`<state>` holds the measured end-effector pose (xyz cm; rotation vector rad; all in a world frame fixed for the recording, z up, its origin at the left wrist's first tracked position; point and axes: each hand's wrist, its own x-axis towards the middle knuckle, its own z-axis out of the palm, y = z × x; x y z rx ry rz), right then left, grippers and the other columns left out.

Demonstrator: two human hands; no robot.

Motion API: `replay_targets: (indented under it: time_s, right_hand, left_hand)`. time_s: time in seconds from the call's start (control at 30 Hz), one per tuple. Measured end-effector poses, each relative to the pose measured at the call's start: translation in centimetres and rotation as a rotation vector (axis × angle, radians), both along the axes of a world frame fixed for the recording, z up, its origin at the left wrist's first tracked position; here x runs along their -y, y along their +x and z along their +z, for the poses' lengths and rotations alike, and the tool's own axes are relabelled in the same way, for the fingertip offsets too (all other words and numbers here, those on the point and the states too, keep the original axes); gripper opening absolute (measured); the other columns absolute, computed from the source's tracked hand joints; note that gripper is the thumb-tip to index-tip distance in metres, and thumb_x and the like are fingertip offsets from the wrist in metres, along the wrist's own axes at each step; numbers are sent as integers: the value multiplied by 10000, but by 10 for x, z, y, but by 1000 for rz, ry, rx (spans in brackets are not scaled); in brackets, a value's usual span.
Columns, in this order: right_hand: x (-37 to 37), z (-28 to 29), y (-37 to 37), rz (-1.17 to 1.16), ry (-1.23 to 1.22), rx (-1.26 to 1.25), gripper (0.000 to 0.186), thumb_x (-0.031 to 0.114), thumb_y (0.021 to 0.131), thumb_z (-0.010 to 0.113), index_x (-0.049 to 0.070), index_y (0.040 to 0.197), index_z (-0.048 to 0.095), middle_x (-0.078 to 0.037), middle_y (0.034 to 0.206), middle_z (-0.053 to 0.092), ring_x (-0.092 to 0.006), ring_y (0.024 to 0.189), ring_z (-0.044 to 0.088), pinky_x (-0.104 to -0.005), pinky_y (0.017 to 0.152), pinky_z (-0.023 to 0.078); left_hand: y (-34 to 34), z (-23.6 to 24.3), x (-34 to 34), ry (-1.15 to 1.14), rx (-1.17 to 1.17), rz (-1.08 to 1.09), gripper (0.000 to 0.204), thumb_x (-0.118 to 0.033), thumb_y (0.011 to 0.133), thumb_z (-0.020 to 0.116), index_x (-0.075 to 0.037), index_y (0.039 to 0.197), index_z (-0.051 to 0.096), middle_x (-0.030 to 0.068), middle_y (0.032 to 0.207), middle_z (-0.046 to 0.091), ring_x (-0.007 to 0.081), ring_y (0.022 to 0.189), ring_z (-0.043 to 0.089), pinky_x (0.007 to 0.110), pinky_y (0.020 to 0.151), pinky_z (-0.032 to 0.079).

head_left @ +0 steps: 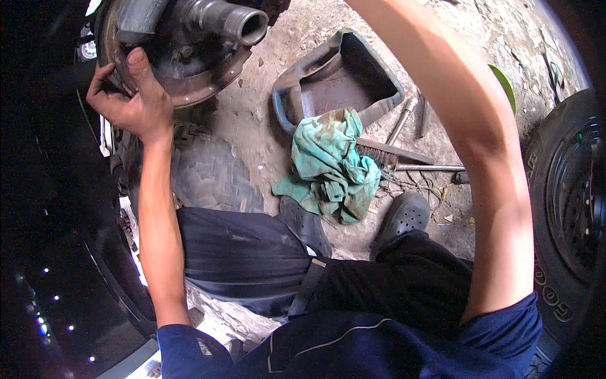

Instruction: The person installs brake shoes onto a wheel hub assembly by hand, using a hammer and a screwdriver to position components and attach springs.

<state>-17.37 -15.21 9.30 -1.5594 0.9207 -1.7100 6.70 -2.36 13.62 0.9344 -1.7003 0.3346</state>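
My left hand [136,104] grips the lower left edge of a round, dirty brake backing plate [211,85], thumb in front and fingers bent at its rim. Out of the plate's middle juts a hollow metal spindle [230,22], its open end pointing right. A curved grey metal part [140,19] sits on the plate's left side, above my thumb. My right forearm [435,69] reaches up and leaves the picture at the top edge. That hand is out of sight, so what it touches is hidden.
On the dirt floor lie a cut-open plastic container [286,95], a stained green rag [334,164], a wire brush [398,151] and metal bars [402,121]. A tyre [546,161] stands at the right. Under the plate shows tyre tread [214,174]. A dark vehicle body [50,208] fills the left.
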Motion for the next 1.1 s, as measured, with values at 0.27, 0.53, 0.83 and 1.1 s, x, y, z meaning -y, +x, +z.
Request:
replay_targets:
  time_s: [0.27, 0.53, 0.83, 1.1]
  right_hand:
    - [2, 6, 4, 49, 46, 46, 716, 632, 937, 397, -1, 1160, 645, -292, 1116, 640, -416, 1115, 589, -433, 965, 430]
    - [-21, -4, -15, 79, -45, 100, 584, 522, 990, 409, 2, 1133, 633, -234, 1092, 662, -390, 1076, 609, -418, 932, 449]
    - [9, -31, -5, 40, 51, 180, 588, 496, 1014, 359, 7, 1230, 603, -245, 1171, 640, -372, 1141, 587, -396, 989, 425]
    - [-8, -17, -10, -140, 134, 59, 467, 406, 1009, 421, -7, 1106, 618, -226, 1004, 667, -379, 985, 632, -425, 869, 479]
  left_hand:
    - [-3, -2, -7, 1, 1, 26, 401, -260, 908, 710, -20, 1121, 469, 141, 1066, 562, 195, 926, 567, 308, 839, 441]
    - [0, -4, -15, 125, -34, 104, 435, -321, 927, 679, -23, 1135, 440, 111, 1043, 513, 167, 899, 540, 308, 827, 445]
    - [4, -7, -14, 177, -52, 126, 484, -381, 918, 676, -25, 1148, 442, 93, 981, 501, 139, 810, 517, 270, 737, 416]
    - [2, 4, -14, 53, 91, 175, 604, -511, 1019, 267, 19, 1188, 503, 140, 1150, 492, 226, 1024, 489, 351, 899, 397]
